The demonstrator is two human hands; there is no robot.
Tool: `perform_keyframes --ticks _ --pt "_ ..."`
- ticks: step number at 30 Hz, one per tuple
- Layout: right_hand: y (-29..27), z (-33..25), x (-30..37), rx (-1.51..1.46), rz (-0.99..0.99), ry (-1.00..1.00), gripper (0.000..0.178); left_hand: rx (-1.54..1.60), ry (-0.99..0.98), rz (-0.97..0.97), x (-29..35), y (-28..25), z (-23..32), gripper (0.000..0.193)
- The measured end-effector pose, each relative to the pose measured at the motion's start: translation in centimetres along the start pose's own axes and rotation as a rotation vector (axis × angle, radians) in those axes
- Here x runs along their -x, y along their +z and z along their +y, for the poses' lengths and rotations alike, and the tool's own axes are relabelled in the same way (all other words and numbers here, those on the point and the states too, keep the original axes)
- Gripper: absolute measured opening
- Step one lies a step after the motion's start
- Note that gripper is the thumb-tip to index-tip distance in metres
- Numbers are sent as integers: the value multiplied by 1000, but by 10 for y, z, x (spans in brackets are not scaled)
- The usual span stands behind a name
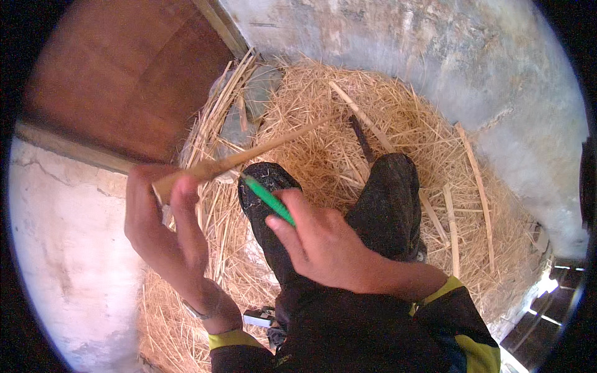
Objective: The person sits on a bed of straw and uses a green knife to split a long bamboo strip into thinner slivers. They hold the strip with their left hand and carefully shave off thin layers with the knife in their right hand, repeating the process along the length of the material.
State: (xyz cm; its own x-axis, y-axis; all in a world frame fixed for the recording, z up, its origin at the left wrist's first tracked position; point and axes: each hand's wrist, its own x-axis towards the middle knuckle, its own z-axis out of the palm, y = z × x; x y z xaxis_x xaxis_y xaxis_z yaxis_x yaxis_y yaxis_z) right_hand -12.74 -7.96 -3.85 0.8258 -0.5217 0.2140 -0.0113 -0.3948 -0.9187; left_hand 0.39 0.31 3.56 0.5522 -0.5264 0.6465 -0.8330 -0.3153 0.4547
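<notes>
My left hand (168,233) is closed around the thick end of a long, tapering strip of wood or bamboo (264,148), which slants up and away to the right. In my right hand (333,252) is a knife with a green handle (268,199), gripped between thumb and fingers. Its blade points toward the strip just beyond my left fingers; blur hides whether the edge touches it. Both hands are held above my dark-trousered knees (392,193), and small pale shavings cling to the left one.
Shavings and straw-like slivers (305,93) cover the floor. Pale split strips (476,186) and a dark stick (360,138) lie among them. A bundle of thin strips (214,118) is by the brown panel (124,74) at far left. Weathered walls (435,68) stand around; a small boxy object (256,318) is near my left wrist.
</notes>
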Motion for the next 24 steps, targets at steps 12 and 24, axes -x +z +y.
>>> perform_keyframes --ticks 12,24 --pt "0 -16 11 71 -134 21 29 88 16 2 19 -3 -10 25" --pt "-7 -21 25 230 -149 48 32 64 235 -8 29 7 2 42"
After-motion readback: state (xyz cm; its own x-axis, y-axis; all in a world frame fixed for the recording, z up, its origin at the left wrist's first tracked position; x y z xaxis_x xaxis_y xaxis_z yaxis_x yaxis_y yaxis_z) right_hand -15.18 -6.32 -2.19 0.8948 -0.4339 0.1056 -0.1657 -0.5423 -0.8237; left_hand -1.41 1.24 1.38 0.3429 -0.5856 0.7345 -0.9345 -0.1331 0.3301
